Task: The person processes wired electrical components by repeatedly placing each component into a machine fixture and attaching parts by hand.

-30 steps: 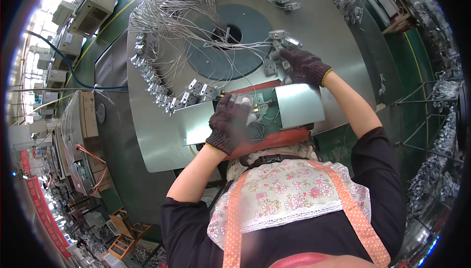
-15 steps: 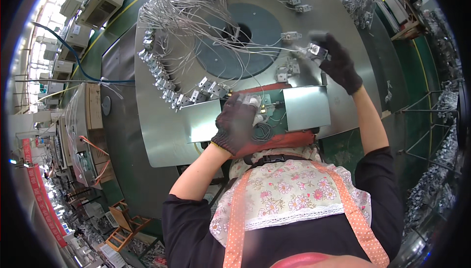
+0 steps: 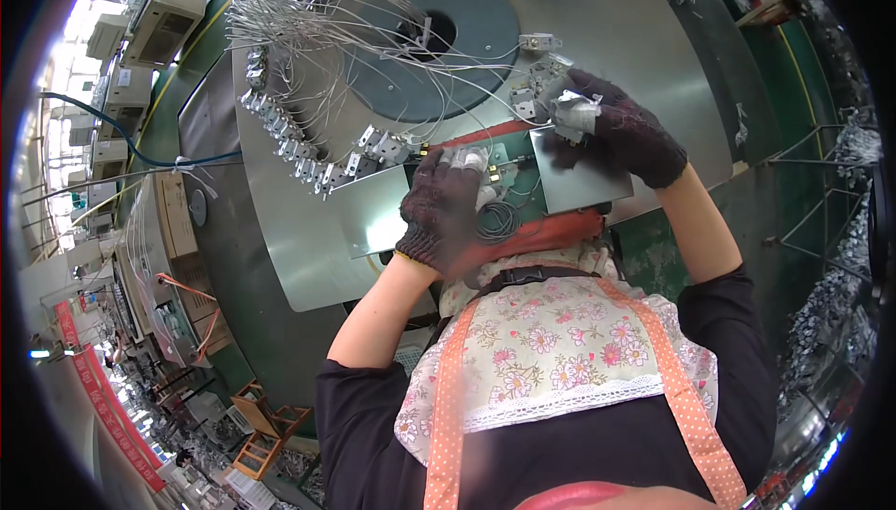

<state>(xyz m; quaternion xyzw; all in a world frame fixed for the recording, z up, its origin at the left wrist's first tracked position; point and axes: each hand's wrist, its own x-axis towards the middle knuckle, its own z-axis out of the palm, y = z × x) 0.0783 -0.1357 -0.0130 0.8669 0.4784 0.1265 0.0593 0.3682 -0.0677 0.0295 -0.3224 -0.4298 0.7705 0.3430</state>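
Note:
My left hand (image 3: 437,207), in a dark knitted glove with white-wrapped fingertips, rests with bent fingers at the left part of a green fixture (image 3: 525,181). What its fingers press on is hidden beneath them. Beside it lies a coil of thin grey cable (image 3: 497,222). My right hand (image 3: 635,132), gloved the same way, is closed around a small metal bracket (image 3: 569,97) at the end of a pale cable, mostly covered by the fingers. This hand hangs just above a shiny flat metal plate (image 3: 579,183) on the fixture's right. Another plate (image 3: 378,216) lies left of my left hand.
A row of metal brackets (image 3: 297,150) curves along the left of the metal tabletop (image 3: 644,53). Their cables (image 3: 308,6) run in a bundle to a grey disc (image 3: 378,90) with a dark centre. Loose brackets (image 3: 525,102) lie near my right hand. Red cloth (image 3: 537,230) edges the fixture.
My right hand has come down and left, carrying the bracket from beyond the fixture to above the right plate. My left hand stays at the fixture. The whole view has shifted slightly.

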